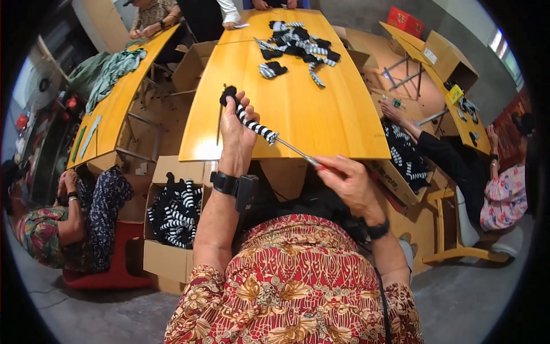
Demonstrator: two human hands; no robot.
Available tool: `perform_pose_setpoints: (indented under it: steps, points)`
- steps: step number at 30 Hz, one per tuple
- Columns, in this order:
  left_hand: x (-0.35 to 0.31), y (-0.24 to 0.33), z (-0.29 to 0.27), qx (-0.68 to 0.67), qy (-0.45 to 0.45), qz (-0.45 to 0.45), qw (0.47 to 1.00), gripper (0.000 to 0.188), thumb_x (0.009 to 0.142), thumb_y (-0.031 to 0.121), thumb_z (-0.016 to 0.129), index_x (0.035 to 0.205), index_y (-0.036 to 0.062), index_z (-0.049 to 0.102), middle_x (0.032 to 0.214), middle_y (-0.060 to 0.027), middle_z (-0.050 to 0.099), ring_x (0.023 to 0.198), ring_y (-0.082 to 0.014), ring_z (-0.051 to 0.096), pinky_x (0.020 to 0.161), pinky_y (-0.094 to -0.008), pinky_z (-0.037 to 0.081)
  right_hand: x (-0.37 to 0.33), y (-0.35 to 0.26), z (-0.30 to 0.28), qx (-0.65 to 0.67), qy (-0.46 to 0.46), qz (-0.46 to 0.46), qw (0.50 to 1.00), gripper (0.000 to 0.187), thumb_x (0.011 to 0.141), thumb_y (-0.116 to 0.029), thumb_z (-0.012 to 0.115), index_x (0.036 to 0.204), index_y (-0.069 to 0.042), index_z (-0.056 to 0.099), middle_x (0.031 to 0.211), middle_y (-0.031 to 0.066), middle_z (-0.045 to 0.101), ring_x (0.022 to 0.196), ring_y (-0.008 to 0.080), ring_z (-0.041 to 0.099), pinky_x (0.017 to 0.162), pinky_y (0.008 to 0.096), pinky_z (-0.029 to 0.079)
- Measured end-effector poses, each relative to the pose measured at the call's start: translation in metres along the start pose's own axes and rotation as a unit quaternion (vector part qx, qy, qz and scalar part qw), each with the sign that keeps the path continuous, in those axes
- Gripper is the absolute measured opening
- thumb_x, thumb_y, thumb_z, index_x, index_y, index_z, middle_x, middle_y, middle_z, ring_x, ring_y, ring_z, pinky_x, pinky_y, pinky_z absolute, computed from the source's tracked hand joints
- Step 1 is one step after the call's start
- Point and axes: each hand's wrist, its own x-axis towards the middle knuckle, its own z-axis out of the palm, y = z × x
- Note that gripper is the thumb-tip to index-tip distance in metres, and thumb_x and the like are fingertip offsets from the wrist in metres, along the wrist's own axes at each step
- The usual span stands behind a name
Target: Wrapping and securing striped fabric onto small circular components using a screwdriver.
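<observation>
My left hand [238, 129] is closed around a black-and-white striped knitted tube [256, 126], which looks like a small sock and has a black end above my fingers. A thin metal rod [294, 149] reaches into the tube's lower right end. My right hand [346, 180] grips the rod's handle, where a bit of red shows between the fingers. Both hands are over the near edge of the yellow table [321, 129]. How far the rod goes inside the tube is hidden.
A pile of striped and black knitted pieces [301, 43] lies on the table's far half. Cardboard boxes of similar pieces stand at my left [172, 252] and right [395, 183]. People sit at side tables left [123, 94] and right [432, 74]; others are at the far end.
</observation>
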Motion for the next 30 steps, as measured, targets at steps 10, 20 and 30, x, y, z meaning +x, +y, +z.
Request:
perform_pose_setpoints:
  steps: [10, 20, 30]
  points:
    - [-0.004, -0.01, -0.032, 0.051, 0.027, -0.056, 0.997, 0.037, 0.098, 0.04, 0.048, 0.105, 0.0051, 0.055, 0.072, 0.0, 0.051, 0.056, -0.0109, 0.047, 0.049, -0.0218, 0.04, 0.032, 0.133, -0.14, 0.169, 0.267, 0.22, 0.923, 0.027, 0.09, -0.015, 0.06, 0.115, -0.005, 0.061, 0.066, -0.0017, 0.053, 0.049, 0.0044, 0.045, 0.039, 0.0186, 0.032]
    - [-0.005, -0.026, -0.039, 0.056, 0.037, -0.117, 0.991, 0.032, 0.098, 0.034, 0.05, 0.106, 0.0033, 0.055, 0.076, -0.0016, 0.055, 0.058, -0.0095, 0.048, 0.049, -0.0196, 0.04, 0.09, 0.273, -0.256, 0.179, 0.299, 0.331, 0.877, 0.01, 0.09, -0.017, 0.053, 0.083, -0.011, 0.05, 0.066, 0.0026, 0.049, 0.051, 0.0125, 0.046, 0.038, 0.0245, 0.036]
    - [-0.015, -0.017, -0.055, 0.04, -0.005, -0.129, 0.991, 0.032, 0.099, 0.033, 0.048, 0.107, 0.0033, 0.054, 0.077, -0.002, 0.052, 0.057, -0.0092, 0.045, 0.048, -0.0191, 0.039, 0.08, 0.324, -0.249, 0.195, 0.229, 0.239, 0.923, 0.012, 0.09, -0.016, 0.053, 0.08, -0.009, 0.05, 0.061, 0.0029, 0.049, 0.045, 0.0135, 0.044, 0.039, 0.0256, 0.037]
